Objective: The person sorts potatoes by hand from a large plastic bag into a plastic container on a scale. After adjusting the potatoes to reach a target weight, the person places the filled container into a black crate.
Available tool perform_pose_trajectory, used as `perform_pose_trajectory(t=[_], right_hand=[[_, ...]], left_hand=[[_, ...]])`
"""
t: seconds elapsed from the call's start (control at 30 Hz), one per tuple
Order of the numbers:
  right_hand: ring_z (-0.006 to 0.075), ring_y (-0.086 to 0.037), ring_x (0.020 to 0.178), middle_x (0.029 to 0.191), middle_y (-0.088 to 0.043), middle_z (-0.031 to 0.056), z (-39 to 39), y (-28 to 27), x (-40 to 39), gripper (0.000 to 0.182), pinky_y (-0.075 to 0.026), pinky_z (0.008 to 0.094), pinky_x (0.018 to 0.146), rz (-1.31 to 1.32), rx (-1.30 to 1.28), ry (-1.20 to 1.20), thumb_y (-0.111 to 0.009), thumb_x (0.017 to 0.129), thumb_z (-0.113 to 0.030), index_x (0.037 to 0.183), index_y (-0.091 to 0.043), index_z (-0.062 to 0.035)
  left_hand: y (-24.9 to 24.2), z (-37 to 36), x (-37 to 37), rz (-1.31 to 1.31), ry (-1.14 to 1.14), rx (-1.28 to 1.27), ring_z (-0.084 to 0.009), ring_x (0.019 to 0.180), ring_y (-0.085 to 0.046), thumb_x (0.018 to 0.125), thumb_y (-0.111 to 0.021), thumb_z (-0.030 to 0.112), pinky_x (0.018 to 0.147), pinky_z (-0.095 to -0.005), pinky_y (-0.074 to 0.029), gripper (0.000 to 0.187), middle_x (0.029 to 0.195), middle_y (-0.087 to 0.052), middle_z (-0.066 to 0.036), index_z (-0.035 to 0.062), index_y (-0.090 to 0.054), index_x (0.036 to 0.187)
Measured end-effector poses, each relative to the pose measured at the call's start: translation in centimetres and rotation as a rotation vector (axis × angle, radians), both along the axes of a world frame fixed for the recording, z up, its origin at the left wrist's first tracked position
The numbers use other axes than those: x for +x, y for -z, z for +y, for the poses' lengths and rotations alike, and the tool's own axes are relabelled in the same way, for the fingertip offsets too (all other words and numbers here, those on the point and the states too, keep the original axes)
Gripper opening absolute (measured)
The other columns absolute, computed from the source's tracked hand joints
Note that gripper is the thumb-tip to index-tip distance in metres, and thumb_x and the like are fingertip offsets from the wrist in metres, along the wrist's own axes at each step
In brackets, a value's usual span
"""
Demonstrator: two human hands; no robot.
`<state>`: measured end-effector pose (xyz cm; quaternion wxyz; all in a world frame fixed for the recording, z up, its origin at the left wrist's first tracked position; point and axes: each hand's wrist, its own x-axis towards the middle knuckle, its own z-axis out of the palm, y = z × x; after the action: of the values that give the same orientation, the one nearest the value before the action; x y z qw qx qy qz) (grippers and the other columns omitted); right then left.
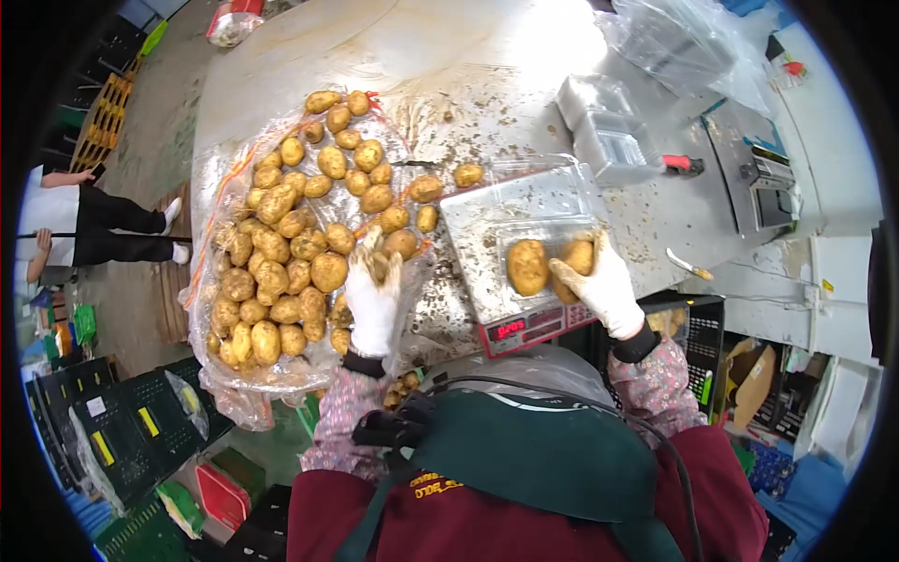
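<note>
My left hand [373,304], in a white glove soiled at the fingertips, reaches to the right edge of a heap of potatoes [272,272]. Its fingers curl around what looks like a potato, mostly hidden by the glove. Just beyond the fingertips lies another potato [401,244]. My right hand [599,286], also gloved, grips a potato [575,262] at the right side of a clear plastic tray [510,229]. A second potato [527,267] lies in the tray's left part. Under the tray is a scale [473,248] with lit red digits.
The heap lies on an opened plastic bag [211,309] with orange netting. Loose soil [445,122] dots the metal table. Stacked clear trays [613,145], a red-handled tool [682,164] and a small knife [690,265] are to the right. Another person [94,220] stands far left.
</note>
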<state>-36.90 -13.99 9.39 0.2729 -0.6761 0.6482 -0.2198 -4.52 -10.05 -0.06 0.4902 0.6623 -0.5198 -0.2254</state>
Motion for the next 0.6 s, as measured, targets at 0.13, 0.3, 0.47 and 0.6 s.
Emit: perform_pose_trajectory(t=[0.13, 0.3, 0.47, 0.6], right_hand=[[0.0339, -0.066, 0.088, 0.098, -0.068, 0.0174, 0.6, 4.1, -0.6, 0.029, -0.052, 0.0401, 0.079, 0.189, -0.212, -0.004, -0.067, 0.089, -0.022, 0.112, -0.062, -0.0046], [0.0328, -0.06, 0.104, 0.104, -0.068, 0.0116, 0.4, 4.7, 0.0, 0.026, -0.038, 0.0464, 0.101, 0.422, -0.54, -0.14, -0.06, 0.09, -0.009, 0.115, -0.066, -0.0061], [0.029, -0.063, 0.104, 0.105, -0.07, 0.0115, -1.1, 1.3, -0.7, 0.022, -0.044, 0.039, 0.097, -0.148, -0.441, 0.021, -0.054, 0.092, -0.002, 0.107, -0.07, -0.0039], [0.0284, -0.064, 0.104, 0.105, -0.071, 0.0115, -2.0, -0.1, 2.1, 0.02, -0.047, 0.036, 0.095, -0.284, -0.292, -0.017, -0.06, 0.091, -0.004, 0.107, -0.071, -0.0041]], left_hand=[[5.1, -5.6, 3.7, -0.541, -0.124, 0.016, -0.0402, 0.103, -0.059, 0.086, -0.068, 0.03, 0.089, -0.0449, -0.048, 0.048, 0.115, -0.061, -0.025, 0.0002, -0.057, 0.123], [8.6, -11.8, 4.3, -0.588, 0.001, 0.235, -0.0419, 0.112, -0.056, 0.08, -0.074, 0.031, 0.098, -0.0432, -0.045, 0.059, 0.127, -0.055, -0.026, 0.002, -0.055, 0.127], [9.7, -13.0, 5.6, 0.365, -0.055, 0.215, -0.0242, 0.107, -0.059, 0.091, -0.066, 0.038, 0.094, -0.0362, -0.047, 0.052, 0.117, -0.063, -0.015, -0.0026, -0.056, 0.123], [1.2, -8.9, 3.1, 1.423, 0.31, 0.196, -0.0264, 0.111, -0.061, 0.1, -0.049, 0.039, 0.087, -0.0441, -0.054, 0.042, 0.122, -0.062, -0.013, 0.0079, -0.052, 0.129]])
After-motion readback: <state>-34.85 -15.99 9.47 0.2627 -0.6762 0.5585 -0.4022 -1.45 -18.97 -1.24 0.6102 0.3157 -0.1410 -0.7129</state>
